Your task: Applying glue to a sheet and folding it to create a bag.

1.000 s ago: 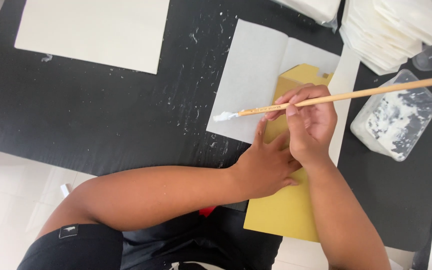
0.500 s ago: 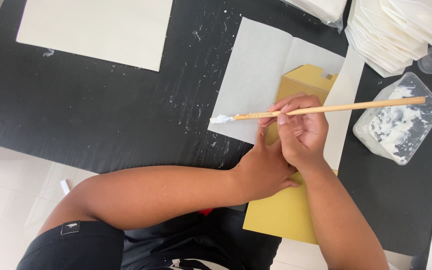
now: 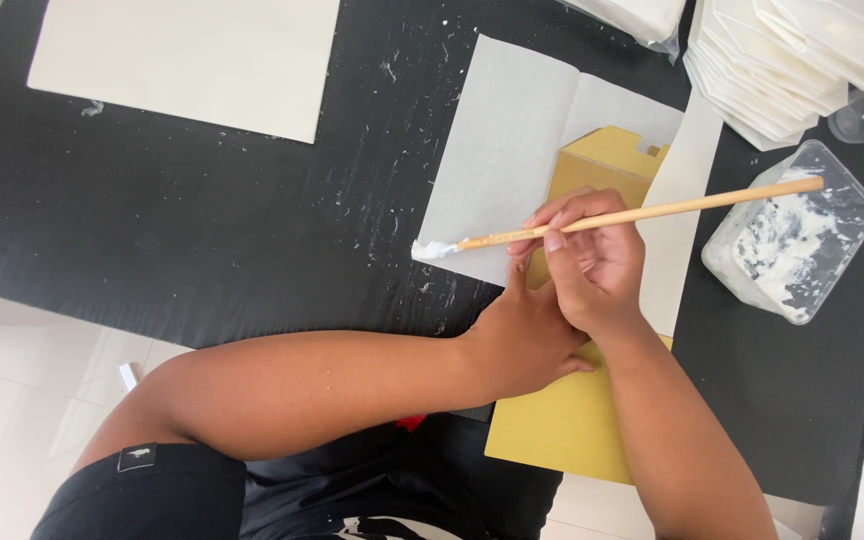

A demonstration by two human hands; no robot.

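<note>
Head view, brush (image 3: 642, 212) pinched between right fingers (image 3: 552, 238)

The right hand (image 3: 592, 265) grips a wooden brush (image 3: 632, 215), its white tip at the white sheet's (image 3: 497, 150) lower-left corner; the left hand (image 3: 527, 335) presses the yellow card (image 3: 567, 425).

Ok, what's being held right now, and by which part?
The right hand pinches a wooden brush partway along its handle, near the bristle end. The left hand only presses flat on the yellow card.
</note>
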